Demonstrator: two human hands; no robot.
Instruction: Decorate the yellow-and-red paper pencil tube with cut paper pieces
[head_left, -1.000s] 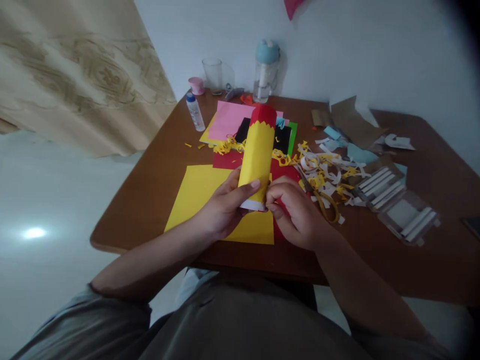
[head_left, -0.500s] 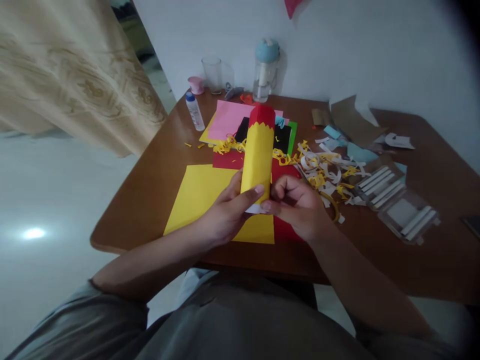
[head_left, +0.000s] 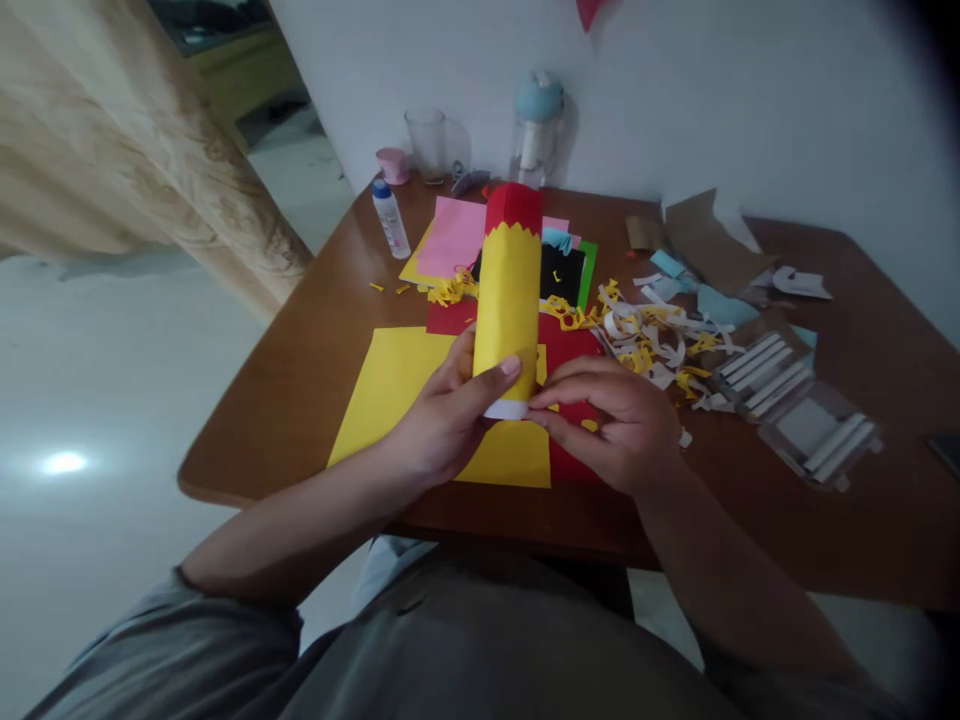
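Yellow paper tube (head_left: 508,290) clamped in left hand (head_left: 442,420); right hand (head_left: 607,425) curled at lower edge, grip unclear.

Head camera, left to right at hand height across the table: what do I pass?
left hand → yellow-and-red paper tube → right hand → white and yellow paper scraps → clear plastic case holding white strips

The left hand (head_left: 442,420) holds an upright yellow paper tube (head_left: 508,300).
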